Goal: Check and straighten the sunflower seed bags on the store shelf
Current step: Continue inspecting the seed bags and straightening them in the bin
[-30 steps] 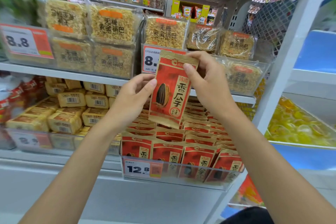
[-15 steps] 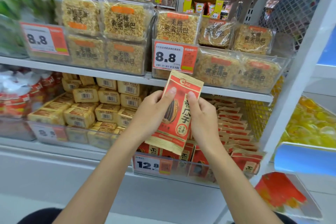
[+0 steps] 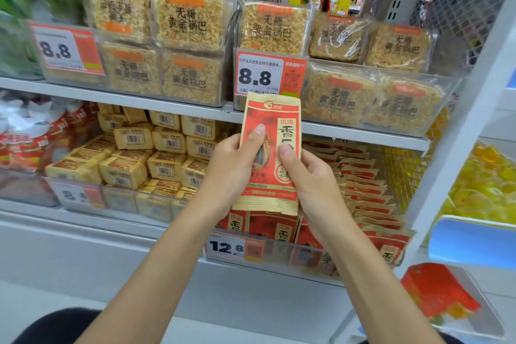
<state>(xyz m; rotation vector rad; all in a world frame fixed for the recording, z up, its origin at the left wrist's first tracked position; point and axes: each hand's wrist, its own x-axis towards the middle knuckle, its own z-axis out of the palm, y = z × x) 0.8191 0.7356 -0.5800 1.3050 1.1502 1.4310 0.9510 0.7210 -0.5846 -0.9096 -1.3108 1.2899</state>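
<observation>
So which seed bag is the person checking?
Find the white-and-orange 12.8 price tag on the lower shelf. Above the rows of red seed bags, left hand and right hand hold one red-and-tan paper bag. Only it stands upright, held above them.

We see through one wide-angle camera worn on the head, facing forward and a little down at the shelf (image 3: 111,95). It sits close, within arm's reach, with the held bag (image 3: 268,117) near the middle of the frame.
</observation>
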